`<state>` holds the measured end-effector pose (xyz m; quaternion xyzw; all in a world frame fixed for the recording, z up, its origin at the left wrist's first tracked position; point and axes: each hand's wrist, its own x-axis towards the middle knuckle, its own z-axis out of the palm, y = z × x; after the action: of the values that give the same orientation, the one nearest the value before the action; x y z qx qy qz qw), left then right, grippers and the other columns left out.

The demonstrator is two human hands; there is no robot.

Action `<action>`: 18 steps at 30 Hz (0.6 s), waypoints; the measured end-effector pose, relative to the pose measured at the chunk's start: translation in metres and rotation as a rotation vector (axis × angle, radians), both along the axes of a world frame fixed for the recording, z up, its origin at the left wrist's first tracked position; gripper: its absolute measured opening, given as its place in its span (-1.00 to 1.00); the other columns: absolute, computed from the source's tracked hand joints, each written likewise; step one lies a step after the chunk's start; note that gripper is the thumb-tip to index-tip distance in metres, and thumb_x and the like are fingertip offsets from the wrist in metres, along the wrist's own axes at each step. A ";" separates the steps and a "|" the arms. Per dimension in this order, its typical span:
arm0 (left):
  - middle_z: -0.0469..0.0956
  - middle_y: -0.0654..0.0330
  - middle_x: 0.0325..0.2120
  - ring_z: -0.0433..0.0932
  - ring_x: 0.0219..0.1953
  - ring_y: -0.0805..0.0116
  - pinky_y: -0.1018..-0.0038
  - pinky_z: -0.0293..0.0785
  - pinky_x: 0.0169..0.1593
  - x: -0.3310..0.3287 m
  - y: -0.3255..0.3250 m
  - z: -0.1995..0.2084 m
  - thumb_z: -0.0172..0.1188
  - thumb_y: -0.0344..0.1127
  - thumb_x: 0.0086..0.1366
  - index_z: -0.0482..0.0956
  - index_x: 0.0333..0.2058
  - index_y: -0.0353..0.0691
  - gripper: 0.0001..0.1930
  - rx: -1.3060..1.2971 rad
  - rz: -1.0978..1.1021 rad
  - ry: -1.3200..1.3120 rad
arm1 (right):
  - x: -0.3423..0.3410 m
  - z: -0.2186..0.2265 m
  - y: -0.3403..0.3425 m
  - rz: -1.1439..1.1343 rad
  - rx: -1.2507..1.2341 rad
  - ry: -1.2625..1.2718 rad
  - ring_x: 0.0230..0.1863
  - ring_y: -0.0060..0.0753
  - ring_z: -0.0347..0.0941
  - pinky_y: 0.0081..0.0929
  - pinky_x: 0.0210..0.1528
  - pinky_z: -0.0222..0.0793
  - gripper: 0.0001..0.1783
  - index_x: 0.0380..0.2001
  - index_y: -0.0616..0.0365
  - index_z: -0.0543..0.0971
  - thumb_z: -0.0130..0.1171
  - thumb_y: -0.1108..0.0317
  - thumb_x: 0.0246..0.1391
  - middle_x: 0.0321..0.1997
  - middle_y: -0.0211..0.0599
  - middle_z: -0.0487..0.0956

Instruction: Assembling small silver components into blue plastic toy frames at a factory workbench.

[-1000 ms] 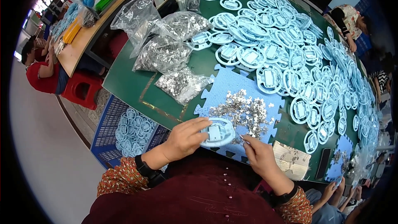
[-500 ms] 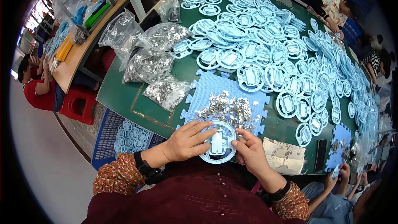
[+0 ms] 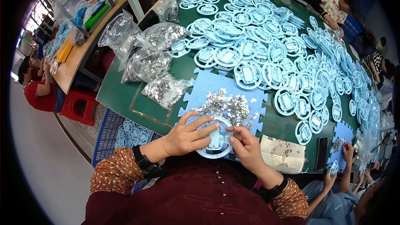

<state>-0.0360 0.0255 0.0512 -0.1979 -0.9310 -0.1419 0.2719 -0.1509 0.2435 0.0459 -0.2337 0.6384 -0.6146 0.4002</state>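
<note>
A light blue round plastic frame [image 3: 216, 140] with a central plate is held in front of me, over the near edge of the blue foam mat [image 3: 200, 85]. My left hand [image 3: 186, 137] grips its left side, fingers laid across the rim and upper part. On the right, my right hand [image 3: 246, 145] has thumb and index finger close together by the rim. Whatever sits between those fingertips is too small to make out. Just beyond the frame, small silvery metal pieces [image 3: 233, 107] lie heaped on the mat.
Many similar blue frames [image 3: 250, 48] cover the green table [image 3: 121, 87]. Clear bags of metal pieces [image 3: 148, 64] stand left. A blue crate [image 3: 102, 143] holds more frames below. A cardboard piece [image 3: 283, 154] and black phone [image 3: 321, 154] lie right, near a co-worker's hand [image 3: 348, 152].
Both my hands and the frame have shifted slightly left and up. My right fingertips have moved up along the rim. The co-worker's one hand has gone to the metal pieces at right.
</note>
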 end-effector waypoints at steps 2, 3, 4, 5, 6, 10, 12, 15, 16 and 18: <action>0.55 0.20 0.06 0.51 0.13 0.19 0.02 0.22 0.20 0.004 -0.006 0.003 0.28 -0.30 0.08 0.49 -0.40 -0.09 -0.86 -0.053 -0.037 -0.071 | 0.001 -0.003 0.000 0.092 -0.022 0.266 -0.50 -0.69 0.31 -0.61 -0.42 0.23 -0.60 0.15 0.16 0.42 0.07 0.44 0.25 -0.53 -0.54 0.45; 0.55 0.20 0.05 0.51 0.13 0.19 -0.02 0.21 0.20 0.011 -0.011 0.007 0.28 -0.31 0.08 0.48 -0.41 -0.09 -0.86 -0.112 -0.009 -0.093 | 0.003 -0.001 0.001 0.099 -0.032 0.290 -0.50 -0.42 0.46 -0.53 -0.40 0.32 -0.58 0.16 0.15 0.40 0.09 0.43 0.23 -0.48 -0.31 0.54; 0.57 0.20 0.01 0.51 0.13 0.19 -0.04 0.20 0.21 0.021 -0.016 0.018 0.31 -0.35 0.02 0.47 -0.41 -0.09 -0.82 -0.070 0.050 -0.182 | -0.004 0.007 0.006 0.143 0.094 0.504 -0.43 -0.12 0.57 -0.41 -0.37 0.43 -0.56 0.16 0.18 0.40 0.11 0.42 0.21 -0.36 -0.06 0.61; 0.59 0.22 -0.05 0.50 0.11 0.20 -0.07 0.16 0.24 0.032 -0.026 0.028 0.33 -0.42 -0.05 0.47 -0.41 -0.10 -0.77 -0.037 0.081 -0.270 | -0.011 0.007 0.016 0.066 0.140 0.646 -0.41 -0.04 0.57 -0.35 -0.37 0.45 -0.59 0.12 0.19 0.43 0.12 0.43 0.19 -0.34 0.00 0.61; 0.59 0.24 -0.09 0.49 0.11 0.19 -0.09 0.12 0.28 0.045 -0.036 0.046 0.36 -0.47 -0.14 0.47 -0.40 -0.10 -0.70 -0.085 0.145 -0.430 | -0.021 -0.001 0.025 -0.003 0.180 0.777 -0.40 0.04 0.57 -0.29 -0.38 0.47 -0.61 0.09 0.20 0.46 0.13 0.44 0.18 -0.31 0.05 0.61; 0.56 0.13 -0.08 0.40 0.16 0.06 -0.15 0.08 0.30 0.120 -0.063 0.090 0.42 -0.47 -0.18 0.51 -0.25 -0.15 -0.56 -0.136 0.719 -0.840 | -0.070 -0.016 0.053 -0.304 0.140 0.992 -0.46 -0.09 0.52 -0.31 -0.37 0.42 -0.77 -0.12 0.27 0.56 0.14 0.53 0.13 -0.41 -0.05 0.56; 0.57 0.11 -0.13 0.46 0.06 0.04 -0.03 0.22 0.22 0.123 -0.073 0.087 0.42 -0.47 -0.16 0.50 -0.22 -0.17 -0.55 -0.166 0.811 -0.811 | -0.088 -0.024 0.060 -0.282 0.318 1.056 -0.41 0.02 0.52 -0.21 -0.41 0.44 -0.81 -0.20 0.17 0.56 0.16 0.51 0.08 -0.36 -0.11 0.55; 0.57 0.09 -0.28 0.52 -0.15 0.02 0.21 0.36 -0.02 0.088 -0.074 0.083 0.37 -0.52 -0.09 0.49 -0.20 -0.19 -0.59 -0.019 0.718 -0.469 | -0.095 -0.037 0.039 -0.255 0.347 1.073 -0.43 0.01 0.48 -0.18 -0.40 0.42 -0.88 -0.28 0.13 0.54 0.18 0.47 0.07 -0.39 -0.20 0.48; 0.57 0.10 -0.29 0.53 -0.17 0.03 0.22 0.38 -0.03 0.070 -0.070 0.081 0.37 -0.52 -0.07 0.50 -0.20 -0.19 -0.61 0.036 0.636 -0.464 | -0.098 -0.043 0.036 -0.238 0.373 1.097 -0.42 0.01 0.49 -0.18 -0.38 0.43 -0.89 -0.29 0.12 0.54 0.19 0.45 0.07 -0.38 -0.21 0.48; 0.58 0.13 -0.31 0.55 -0.20 0.06 0.24 0.42 -0.07 0.035 -0.065 0.066 0.36 -0.50 -0.03 0.51 -0.22 -0.18 -0.65 0.096 0.477 -0.403 | -0.100 -0.048 0.033 -0.252 0.387 1.078 -0.40 0.04 0.49 -0.15 -0.36 0.43 -0.91 -0.33 0.12 0.53 0.21 0.42 0.06 -0.35 -0.21 0.47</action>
<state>-0.0006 -0.0400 0.1170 0.0710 -0.9786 -0.1544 0.1163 -0.2512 0.2763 -0.0021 -0.3582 0.8753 -0.3243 -0.0219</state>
